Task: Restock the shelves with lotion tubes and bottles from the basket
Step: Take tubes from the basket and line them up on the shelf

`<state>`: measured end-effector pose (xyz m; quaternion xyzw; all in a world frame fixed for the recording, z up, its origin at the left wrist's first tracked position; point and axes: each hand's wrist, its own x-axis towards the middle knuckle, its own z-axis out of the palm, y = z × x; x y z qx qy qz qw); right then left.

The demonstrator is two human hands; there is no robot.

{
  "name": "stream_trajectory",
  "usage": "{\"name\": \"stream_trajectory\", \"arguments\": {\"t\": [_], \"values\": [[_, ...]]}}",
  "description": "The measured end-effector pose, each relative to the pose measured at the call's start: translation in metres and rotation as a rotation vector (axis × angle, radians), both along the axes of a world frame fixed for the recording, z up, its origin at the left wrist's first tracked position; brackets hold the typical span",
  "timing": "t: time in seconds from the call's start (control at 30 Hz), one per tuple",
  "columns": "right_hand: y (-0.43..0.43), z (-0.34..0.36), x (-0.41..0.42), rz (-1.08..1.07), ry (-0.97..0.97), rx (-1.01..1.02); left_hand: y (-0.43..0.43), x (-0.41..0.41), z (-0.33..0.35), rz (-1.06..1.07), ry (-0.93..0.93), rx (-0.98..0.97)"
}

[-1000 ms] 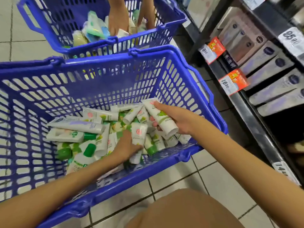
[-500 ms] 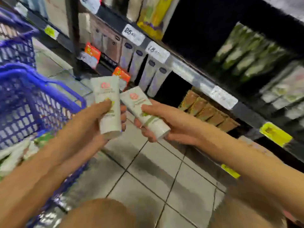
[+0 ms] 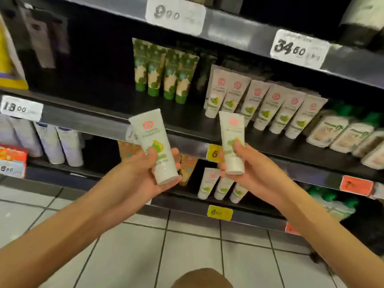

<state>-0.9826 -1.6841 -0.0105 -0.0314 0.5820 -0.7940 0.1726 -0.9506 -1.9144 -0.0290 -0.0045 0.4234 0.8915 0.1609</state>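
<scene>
My left hand [image 3: 143, 173] grips a white lotion tube [image 3: 152, 140] with a red logo and green print, cap end down. My right hand [image 3: 245, 171] holds a second matching white tube [image 3: 231, 134] upright the same way. Both tubes are raised side by side in front of the dark shelves. On the middle shelf [image 3: 187, 119] stands a row of several matching white tubes [image 3: 268, 107], just behind and right of my right hand. Three more of them [image 3: 220, 186] stand on the shelf below. The basket is out of view.
Green-capped patterned tubes [image 3: 164, 73] stand left of the white row, with a dark gap further left. Squat green-lidded bottles [image 3: 342, 132] lie at the right. Pale purple tubes [image 3: 60, 144] fill the lower left shelf. Price tags line the shelf edges; white tiled floor [image 3: 187, 246] lies below.
My view swung from the blue basket up to the shelves. Both hands lifted a white tube each out of the basket and now hold them upright before the middle shelf.
</scene>
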Motion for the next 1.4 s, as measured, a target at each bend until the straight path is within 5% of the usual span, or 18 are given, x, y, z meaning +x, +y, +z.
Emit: {"name": "stream_trajectory", "arguments": {"t": [0.2, 0.33, 0.6, 1.0, 1.4], "values": [[0.032, 0.013, -0.056, -0.240, 0.223, 0.046, 0.040, -0.044, 0.020, 0.077, 0.185, -0.298], [0.028, 0.010, -0.088, -0.351, 0.434, 0.497, 0.056, -0.080, 0.031, 0.183, 0.365, -0.516], [0.042, -0.010, -0.119, -0.439, 0.501, 0.839, 0.075, -0.123, 0.022, 0.226, 0.543, -0.750], [0.042, -0.014, -0.134, -0.479, 0.530, 0.830, 0.096, -0.175, 0.006, 0.307, 0.661, -1.194], [0.043, -0.017, -0.138, -0.482, 0.549, 0.929, 0.099, -0.190, 0.002, 0.301, 0.638, -1.215]]}}
